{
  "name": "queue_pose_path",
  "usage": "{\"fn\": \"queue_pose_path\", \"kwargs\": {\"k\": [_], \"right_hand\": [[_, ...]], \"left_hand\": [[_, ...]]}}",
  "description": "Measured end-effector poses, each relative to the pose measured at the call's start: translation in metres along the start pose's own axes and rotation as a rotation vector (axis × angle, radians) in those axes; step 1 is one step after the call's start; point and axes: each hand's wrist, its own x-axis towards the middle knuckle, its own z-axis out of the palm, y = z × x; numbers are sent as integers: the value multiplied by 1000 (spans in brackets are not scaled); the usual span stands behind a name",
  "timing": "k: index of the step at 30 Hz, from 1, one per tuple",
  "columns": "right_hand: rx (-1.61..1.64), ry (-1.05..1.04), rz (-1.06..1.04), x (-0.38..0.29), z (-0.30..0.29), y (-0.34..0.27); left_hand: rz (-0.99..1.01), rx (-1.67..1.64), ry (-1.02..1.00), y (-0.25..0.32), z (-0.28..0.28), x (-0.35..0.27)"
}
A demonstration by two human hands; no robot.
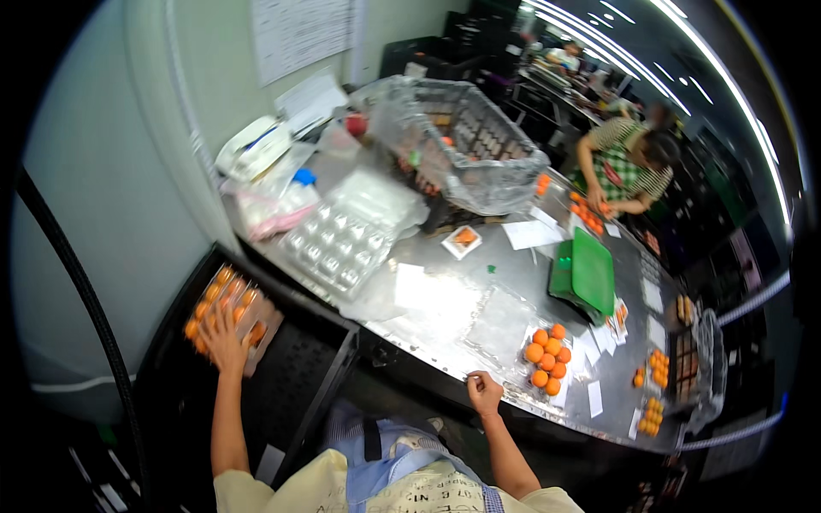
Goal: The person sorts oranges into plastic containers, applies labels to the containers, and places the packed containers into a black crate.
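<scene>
My left hand lies with spread fingers on a clear plastic pack of orange fruit, which sits in the far corner of a black plastic crate. Whether the fingers grip the pack cannot be told. My right hand is at the front edge of the metal table, fingers curled, with no object visible in it. To its right, another clear tray of orange fruit rests on the table beside an empty clear tray.
Stacked clear clamshell trays lie at the table's left. Behind them stands a crate lined with plastic film. A green container, paper slips and a small white card with orange print lie about. A co-worker handles fruit across the table.
</scene>
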Motion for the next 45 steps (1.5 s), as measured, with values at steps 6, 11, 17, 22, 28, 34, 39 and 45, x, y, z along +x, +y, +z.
{"fn": "queue_pose_path", "kwargs": {"k": [6, 11, 17, 22, 28, 34, 39, 45], "right_hand": [[50, 45, 24, -12, -5, 8], [163, 1, 1, -21, -8, 15], [353, -128, 53, -49, -64, 14], [279, 10, 356, -142, -145, 71], [177, 91, 618, -252, -212, 115], [177, 114, 747, -298, -252, 144], [240, 175, 734, -277, -276, 178], [164, 118, 683, -220, -322, 214]], "left_hand": [[64, -1, 46, 23, -19, -2], [136, -19, 0, 11, -4, 3], [-55, 17, 162, -17, 14, 23], [56, -333, 446, 93, -69, 6], [377, -1040, 413, 283, -124, -99], [535, -1275, 20, 416, -126, -219], [545, -1304, -126, 470, -130, -254], [498, -1493, -200, 572, -123, -280]]}}
